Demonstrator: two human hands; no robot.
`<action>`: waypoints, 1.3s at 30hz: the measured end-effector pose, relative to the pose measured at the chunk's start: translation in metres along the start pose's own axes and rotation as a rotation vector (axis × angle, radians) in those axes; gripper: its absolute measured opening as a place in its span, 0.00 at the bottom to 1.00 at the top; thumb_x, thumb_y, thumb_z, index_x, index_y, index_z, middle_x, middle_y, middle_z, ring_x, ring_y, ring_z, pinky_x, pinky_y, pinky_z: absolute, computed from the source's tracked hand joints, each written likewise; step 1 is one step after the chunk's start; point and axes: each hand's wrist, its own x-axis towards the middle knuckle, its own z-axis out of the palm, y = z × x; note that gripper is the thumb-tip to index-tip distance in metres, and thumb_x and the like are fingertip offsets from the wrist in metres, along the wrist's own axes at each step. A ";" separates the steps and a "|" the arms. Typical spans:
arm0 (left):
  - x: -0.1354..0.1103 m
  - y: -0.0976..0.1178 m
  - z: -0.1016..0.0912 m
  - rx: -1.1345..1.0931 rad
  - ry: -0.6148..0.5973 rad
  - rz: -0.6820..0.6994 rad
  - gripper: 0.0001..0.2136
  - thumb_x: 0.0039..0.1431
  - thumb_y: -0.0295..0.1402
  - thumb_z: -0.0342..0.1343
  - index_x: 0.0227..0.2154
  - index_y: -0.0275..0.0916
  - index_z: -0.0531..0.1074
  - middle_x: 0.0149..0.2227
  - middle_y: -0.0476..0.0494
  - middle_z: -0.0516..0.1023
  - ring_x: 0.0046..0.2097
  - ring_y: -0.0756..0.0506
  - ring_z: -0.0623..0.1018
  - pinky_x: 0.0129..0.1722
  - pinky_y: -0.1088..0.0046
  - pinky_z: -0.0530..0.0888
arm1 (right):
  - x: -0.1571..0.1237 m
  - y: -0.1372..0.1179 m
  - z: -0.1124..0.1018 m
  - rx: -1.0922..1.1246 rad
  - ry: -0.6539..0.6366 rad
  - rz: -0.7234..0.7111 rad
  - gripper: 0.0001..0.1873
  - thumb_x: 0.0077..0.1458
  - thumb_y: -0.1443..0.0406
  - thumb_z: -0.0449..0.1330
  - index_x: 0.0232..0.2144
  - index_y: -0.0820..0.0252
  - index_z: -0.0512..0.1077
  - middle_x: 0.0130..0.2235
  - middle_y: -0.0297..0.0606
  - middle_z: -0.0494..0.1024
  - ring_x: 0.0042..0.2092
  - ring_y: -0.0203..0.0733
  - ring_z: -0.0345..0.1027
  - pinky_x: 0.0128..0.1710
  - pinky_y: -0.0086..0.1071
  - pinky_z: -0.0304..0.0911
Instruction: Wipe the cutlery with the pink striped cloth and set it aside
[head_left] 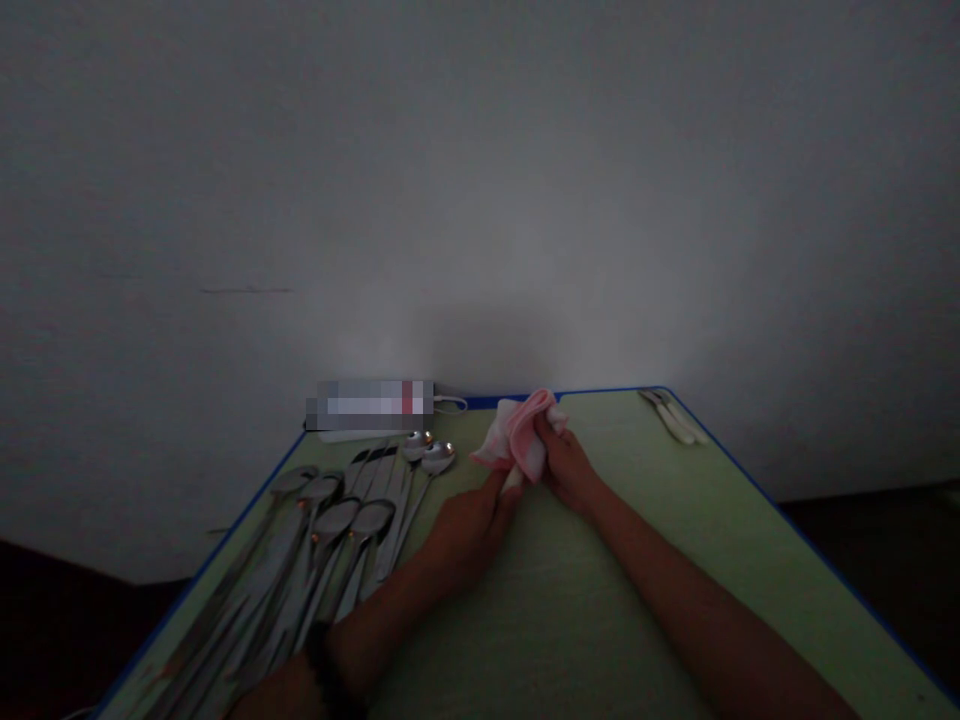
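Both hands meet near the far middle of a green table (615, 590). My right hand (568, 466) is closed around a pink and white cloth (520, 432), which bunches up above my fingers. My left hand (472, 520) is closed too, pinching a thin light handle that runs into the cloth; what it is stays hidden by the cloth. The room is dim.
Several long metal spoons (330, 545) lie in a spread on the table's left side. A pale flat object (375, 405) sits at the far left edge. Two white-handled utensils (675, 415) lie at the far right corner. A bare wall stands behind the table.
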 end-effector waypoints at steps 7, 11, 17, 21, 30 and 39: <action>-0.002 0.007 -0.007 0.004 -0.019 0.046 0.20 0.63 0.43 0.33 0.40 0.40 0.68 0.34 0.44 0.76 0.33 0.45 0.75 0.30 0.74 0.65 | 0.002 -0.003 0.000 0.135 0.005 0.009 0.22 0.47 0.50 0.58 0.35 0.62 0.71 0.30 0.37 0.76 0.35 0.38 0.69 0.36 0.29 0.63; -0.003 0.007 -0.008 0.074 -0.058 0.067 0.18 0.64 0.40 0.33 0.35 0.39 0.67 0.29 0.47 0.74 0.29 0.47 0.73 0.27 0.75 0.63 | 0.002 -0.003 -0.002 0.135 -0.022 0.016 0.19 0.44 0.54 0.62 0.35 0.61 0.70 0.31 0.37 0.77 0.39 0.40 0.69 0.39 0.32 0.63; -0.004 0.008 -0.005 0.130 -0.052 0.089 0.18 0.64 0.40 0.32 0.33 0.38 0.66 0.28 0.46 0.73 0.29 0.47 0.73 0.27 0.75 0.62 | 0.005 -0.001 -0.007 0.084 -0.084 0.052 0.17 0.37 0.58 0.66 0.29 0.61 0.71 0.30 0.37 0.76 0.39 0.42 0.69 0.40 0.34 0.63; -0.004 0.011 -0.009 0.159 -0.052 0.109 0.17 0.64 0.40 0.34 0.34 0.39 0.66 0.29 0.46 0.74 0.30 0.47 0.74 0.28 0.74 0.64 | 0.005 0.000 -0.009 0.072 -0.064 0.058 0.15 0.38 0.60 0.66 0.30 0.61 0.71 0.29 0.36 0.76 0.37 0.42 0.69 0.39 0.35 0.63; -0.034 -0.008 -0.077 0.489 0.298 0.051 0.17 0.59 0.43 0.44 0.46 0.41 0.65 0.50 0.40 0.66 0.53 0.40 0.64 0.55 0.58 0.54 | 0.007 0.002 -0.012 0.112 -0.103 0.068 0.14 0.43 0.60 0.64 0.34 0.57 0.71 0.37 0.36 0.76 0.39 0.41 0.69 0.42 0.37 0.66; -0.086 -0.097 -0.073 0.557 0.249 -0.491 0.36 0.52 0.59 0.36 0.59 0.45 0.48 0.62 0.36 0.47 0.60 0.29 0.50 0.51 0.40 0.50 | 0.005 0.002 -0.011 0.115 -0.065 0.133 0.10 0.42 0.64 0.65 0.31 0.58 0.72 0.35 0.35 0.76 0.35 0.38 0.69 0.42 0.36 0.67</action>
